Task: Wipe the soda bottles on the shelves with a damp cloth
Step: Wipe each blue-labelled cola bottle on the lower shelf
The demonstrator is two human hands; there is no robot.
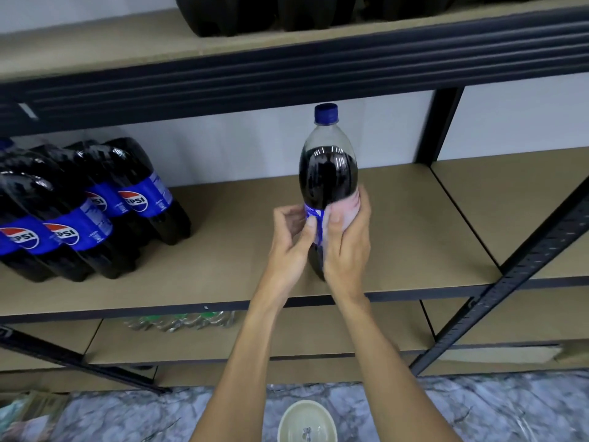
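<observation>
The soda bottle [327, 167] was held upright near the front edge of the middle shelf [414, 234], its base hidden behind the hands, so whether it rested on the board or was lifted just clear could not be told. Its long axis ran vertically, with the blue cap [326, 113] pointing up toward the underside of the shelf above and tilted only slightly. The blue label [314, 215] circled the bottle's middle, and both hands met the bottle at that height.

Against the bottle's right side a pale pink cloth [349, 207] was pressed by the right hand [345, 247], whose fingers and thumb were curled round cloth and bottle together. On the bottle's left side the left hand [291, 237] was set, its thumb laid on the label and its fingers curled toward the bottle's far side in a steadying grip. The bottle thus stood between the two hands, with the cloth hand judged to be the working one. Since the clear neck and dark shoulder above the cloth were left uncovered, a stroke upward along the bottle's axis, or a turn of the bottle about that axis, was judged to be what the wiping next called for.

Well to the left of the bottle, a group of Pepsi bottles [95, 212] stood on the same shelf. Below the bottle, near the floor, a pale bowl [307, 422] was seen.
</observation>
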